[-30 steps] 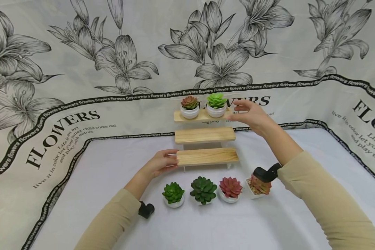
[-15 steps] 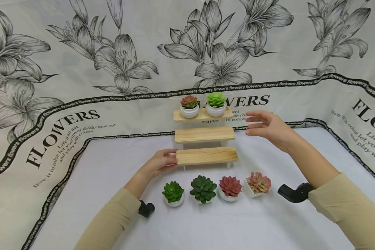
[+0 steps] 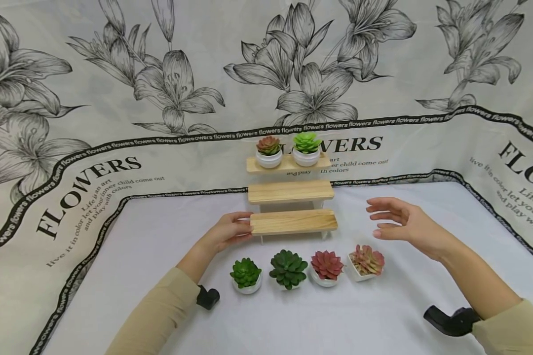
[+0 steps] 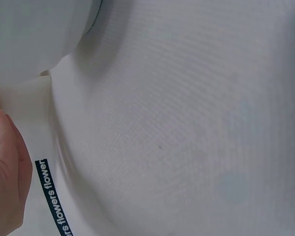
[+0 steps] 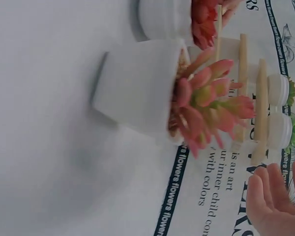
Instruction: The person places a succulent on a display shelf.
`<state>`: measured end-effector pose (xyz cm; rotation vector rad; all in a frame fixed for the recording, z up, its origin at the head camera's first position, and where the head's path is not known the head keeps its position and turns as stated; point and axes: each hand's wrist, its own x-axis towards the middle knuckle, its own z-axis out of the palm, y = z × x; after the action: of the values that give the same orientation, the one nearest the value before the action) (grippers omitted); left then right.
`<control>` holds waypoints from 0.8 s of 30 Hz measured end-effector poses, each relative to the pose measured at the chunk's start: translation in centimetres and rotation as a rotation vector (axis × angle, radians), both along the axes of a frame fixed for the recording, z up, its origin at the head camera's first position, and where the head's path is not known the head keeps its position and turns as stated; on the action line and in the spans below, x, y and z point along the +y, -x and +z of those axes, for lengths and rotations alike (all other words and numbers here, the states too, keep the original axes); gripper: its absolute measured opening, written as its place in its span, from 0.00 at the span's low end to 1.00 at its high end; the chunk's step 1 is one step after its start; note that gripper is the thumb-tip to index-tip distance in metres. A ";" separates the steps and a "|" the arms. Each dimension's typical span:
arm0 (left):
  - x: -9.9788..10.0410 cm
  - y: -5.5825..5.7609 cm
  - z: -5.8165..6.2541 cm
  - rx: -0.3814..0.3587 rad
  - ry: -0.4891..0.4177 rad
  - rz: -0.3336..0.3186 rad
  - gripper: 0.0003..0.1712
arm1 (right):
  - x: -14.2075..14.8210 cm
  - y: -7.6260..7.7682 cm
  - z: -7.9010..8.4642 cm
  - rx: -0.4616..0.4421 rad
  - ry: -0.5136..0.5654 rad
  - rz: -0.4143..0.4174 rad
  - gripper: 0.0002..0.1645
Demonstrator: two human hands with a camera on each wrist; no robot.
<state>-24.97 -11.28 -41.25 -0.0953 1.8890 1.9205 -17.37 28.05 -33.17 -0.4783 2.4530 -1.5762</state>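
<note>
A three-tier wooden stand (image 3: 293, 222) has pale wood shelves and clear supports. My left hand (image 3: 226, 231) holds the left end of its lowest shelf; the left wrist view shows fingers (image 4: 10, 142) against the wood. On the top shelf sit a reddish-brown succulent (image 3: 268, 152) and a bright green succulent (image 3: 307, 149), both in round white pots. My right hand (image 3: 404, 222), holding nothing, hovers right of the stand with fingers loosely bent. The nearest plant to it is a pink succulent in a square white pot (image 3: 366, 263), large in the right wrist view.
In front of the stand, a green succulent (image 3: 246, 275), a dark green succulent (image 3: 288, 269) and a red succulent (image 3: 326, 268) line up left of the square pot. A flower-printed cloth (image 3: 195, 162) hangs behind the white tabletop (image 3: 320, 320).
My right hand has left the top shelf beside the bright green succulent and moved right and toward me. My left hand stays on the lowest shelf.
</note>
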 end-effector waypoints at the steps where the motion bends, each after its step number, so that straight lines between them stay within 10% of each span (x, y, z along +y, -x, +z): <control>1: 0.1 -0.2 0.4 -0.005 0.004 0.009 0.30 | 0.2 -0.2 -0.4 -0.006 0.012 0.016 0.33; 11: 0.3 -0.6 1.1 -0.027 0.004 0.010 0.30 | 2.2 -2.1 -4.7 -0.047 0.092 0.152 0.39; 24: 0.5 -0.6 1.0 -0.040 0.016 0.030 0.30 | 1.4 -2.5 -7.3 -0.154 0.008 0.102 0.47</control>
<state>-24.39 -10.82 -40.22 -0.1665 1.8868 1.9090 -14.91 29.50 -40.43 -0.4575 2.2728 -1.5224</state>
